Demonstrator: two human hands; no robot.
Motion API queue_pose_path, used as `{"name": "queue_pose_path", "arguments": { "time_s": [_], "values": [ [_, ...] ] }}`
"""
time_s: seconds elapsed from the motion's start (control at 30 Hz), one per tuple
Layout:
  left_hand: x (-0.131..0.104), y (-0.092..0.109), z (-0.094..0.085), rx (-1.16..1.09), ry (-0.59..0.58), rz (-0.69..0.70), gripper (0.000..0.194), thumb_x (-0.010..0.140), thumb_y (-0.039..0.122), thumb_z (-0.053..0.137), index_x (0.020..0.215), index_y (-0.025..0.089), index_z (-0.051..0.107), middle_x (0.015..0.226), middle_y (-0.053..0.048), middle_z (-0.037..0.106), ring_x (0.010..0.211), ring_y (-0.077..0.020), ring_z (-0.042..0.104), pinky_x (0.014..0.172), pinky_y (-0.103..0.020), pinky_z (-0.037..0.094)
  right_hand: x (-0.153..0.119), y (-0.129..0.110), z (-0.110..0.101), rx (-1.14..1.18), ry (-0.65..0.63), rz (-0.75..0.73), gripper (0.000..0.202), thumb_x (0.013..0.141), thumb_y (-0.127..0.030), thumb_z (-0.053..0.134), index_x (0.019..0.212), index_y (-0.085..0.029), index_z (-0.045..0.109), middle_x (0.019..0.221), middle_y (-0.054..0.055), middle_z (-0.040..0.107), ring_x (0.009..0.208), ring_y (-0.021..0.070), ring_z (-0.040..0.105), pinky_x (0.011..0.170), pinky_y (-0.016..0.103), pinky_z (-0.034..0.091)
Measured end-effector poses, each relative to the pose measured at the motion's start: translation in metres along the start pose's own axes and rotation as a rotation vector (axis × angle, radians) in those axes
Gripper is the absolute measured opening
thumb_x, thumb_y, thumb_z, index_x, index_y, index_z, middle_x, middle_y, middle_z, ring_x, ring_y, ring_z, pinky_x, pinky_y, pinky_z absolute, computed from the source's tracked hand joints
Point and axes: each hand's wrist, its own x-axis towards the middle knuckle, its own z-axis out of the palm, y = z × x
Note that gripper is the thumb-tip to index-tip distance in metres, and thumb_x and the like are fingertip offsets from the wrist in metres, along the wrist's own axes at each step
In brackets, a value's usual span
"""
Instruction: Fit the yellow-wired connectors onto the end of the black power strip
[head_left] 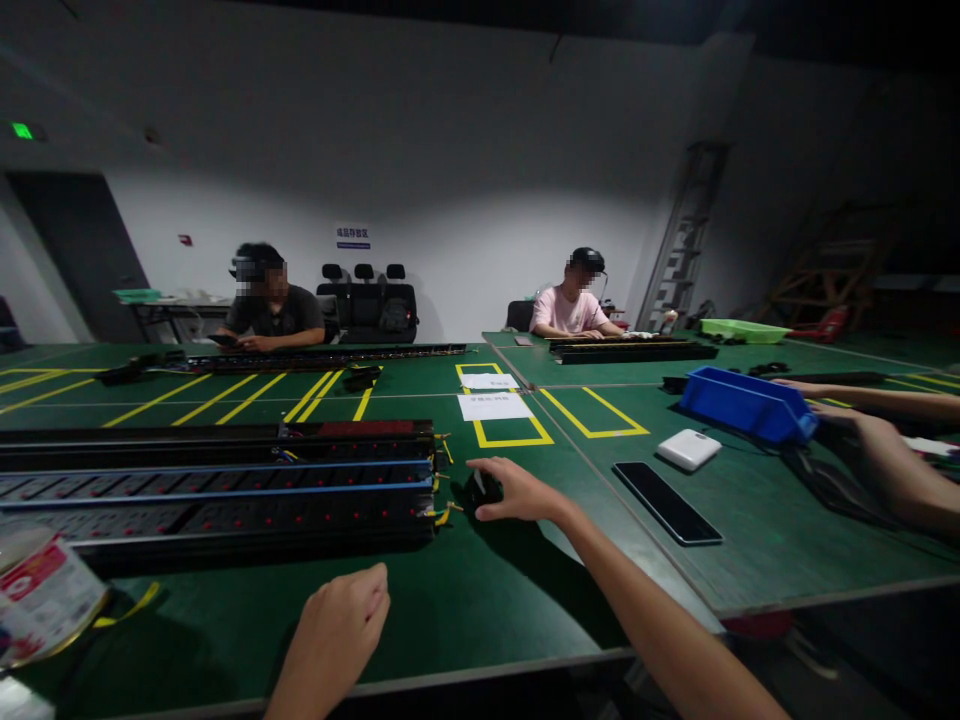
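My right hand (511, 492) is stretched out over the green table, thumb and fingers closed around a small black object (482, 488); its exact kind does not show. Just left of it lie the ends of long black strip-like modules (300, 515) with red dots, blue edges and short yellow wires (448, 513). Nearer to me, my left hand (341, 615) is curled into a loose fist above the table, in front of the modules. No object shows in it.
A printed tin (49, 600) stands at the left. To the right are a phone (666, 502), a white power bank (688, 450) and a blue bin (746, 405), with another person's arms (885, 450) beside it. Two people (274, 310) sit across the table (420, 620).
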Motion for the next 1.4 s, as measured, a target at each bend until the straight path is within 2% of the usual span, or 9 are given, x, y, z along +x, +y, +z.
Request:
{"name": "queue_pose_path", "arguments": {
  "time_s": [0.23, 0.4, 0.67, 0.77, 0.87, 1.03, 1.2, 1.33, 1.4],
  "values": [
    [-0.001, 0.001, 0.0, 0.02, 0.012, 0.003, 0.026, 0.096, 0.02, 0.034, 0.07, 0.022, 0.039, 0.066, 0.001, 0.056, 0.061, -0.0145, 0.05, 0.061, -0.031, 0.021, -0.004, -0.007, -0.007, -0.086, -0.047, 0.011, 0.068, 0.072, -0.032, 0.081, 0.135, -0.022, 0.059, 0.13, 0.012, 0.063, 0.119, 0.0297, 0.058, 0.102, 0.044, 0.045],
    [-0.001, 0.002, 0.0, 0.024, 0.024, 0.006, 0.026, 0.096, 0.019, 0.035, 0.07, 0.022, 0.041, 0.066, 0.001, 0.057, 0.062, -0.0147, 0.053, 0.061, -0.032, 0.022, 0.002, -0.005, -0.017, 0.012, -0.047, 0.011, 0.067, 0.08, -0.049, 0.076, 0.137, -0.02, 0.057, 0.129, 0.014, 0.064, 0.113, 0.0281, 0.063, 0.095, 0.042, 0.05],
    [0.002, 0.0, 0.001, 0.03, 0.036, 0.007, 0.026, 0.096, 0.019, 0.038, 0.072, 0.022, 0.047, 0.069, 0.0, 0.063, 0.066, -0.015, 0.059, 0.062, -0.03, 0.025, 0.082, -0.037, 0.002, -0.268, 0.013, -0.124, 0.044, 0.101, -0.045, 0.049, 0.133, -0.018, 0.062, 0.113, 0.013, 0.069, 0.1, 0.0233, 0.065, 0.088, 0.034, 0.047],
    [0.002, -0.002, 0.002, 0.037, 0.034, 0.006, 0.027, 0.096, 0.019, 0.037, 0.072, 0.022, 0.047, 0.069, 0.0, 0.062, 0.065, -0.0145, 0.058, 0.062, -0.03, 0.026, 0.107, -0.045, 0.009, -0.334, 0.007, -0.084, 0.038, 0.101, -0.044, 0.049, 0.117, -0.018, 0.071, 0.104, 0.012, 0.072, 0.093, 0.0215, 0.066, 0.081, 0.03, 0.045],
    [0.002, -0.001, 0.001, 0.042, 0.026, 0.005, 0.027, 0.096, 0.018, 0.036, 0.071, 0.022, 0.045, 0.068, 0.001, 0.062, 0.064, -0.0142, 0.057, 0.063, -0.03, 0.025, 0.114, -0.043, 0.011, -0.352, 0.021, 0.039, 0.029, 0.097, -0.04, 0.056, 0.098, -0.018, 0.075, 0.093, 0.009, 0.075, 0.083, 0.0195, 0.067, 0.072, 0.027, 0.043],
    [0.001, 0.0, 0.0, 0.049, 0.032, -0.002, 0.027, 0.096, 0.017, 0.035, 0.071, 0.021, 0.044, 0.067, 0.0, 0.061, 0.063, -0.0141, 0.055, 0.063, -0.031, 0.025, 0.095, -0.029, 0.007, -0.315, 0.175, 0.188, 0.012, 0.086, -0.022, 0.063, 0.083, -0.017, 0.073, 0.085, 0.008, 0.076, 0.078, 0.0195, 0.068, 0.066, 0.026, 0.041],
    [0.0, 0.001, -0.002, 0.032, 0.014, 0.006, 0.027, 0.096, 0.019, 0.034, 0.071, 0.022, 0.043, 0.068, 0.0, 0.06, 0.064, -0.0147, 0.055, 0.063, -0.031, 0.025, 0.058, -0.019, 0.003, -0.096, 0.27, 0.221, 0.009, 0.076, -0.015, 0.064, 0.079, -0.018, 0.072, 0.076, 0.005, 0.073, 0.07, 0.017, 0.065, 0.061, 0.025, 0.04],
    [0.001, 0.002, -0.003, 0.034, 0.002, -0.005, 0.027, 0.096, 0.02, 0.035, 0.07, 0.022, 0.041, 0.067, 0.001, 0.059, 0.062, -0.0144, 0.054, 0.062, -0.03, 0.025, 0.027, -0.013, 0.005, 0.06, 0.307, 0.271, 0.021, 0.076, -0.017, 0.063, 0.095, -0.017, 0.07, 0.073, 0.002, 0.07, 0.066, 0.0151, 0.062, 0.058, 0.024, 0.04],
    [0.002, 0.002, -0.003, 0.043, 0.001, -0.009, 0.027, 0.096, 0.019, 0.034, 0.07, 0.022, 0.042, 0.067, 0.001, 0.059, 0.062, -0.0144, 0.054, 0.062, -0.03, 0.024, 0.014, -0.01, 0.005, 0.123, 0.245, 0.308, 0.033, 0.077, -0.019, 0.063, 0.109, -0.016, 0.067, 0.073, 0.001, 0.07, 0.065, 0.0152, 0.062, 0.057, 0.024, 0.04]
  ]
}}
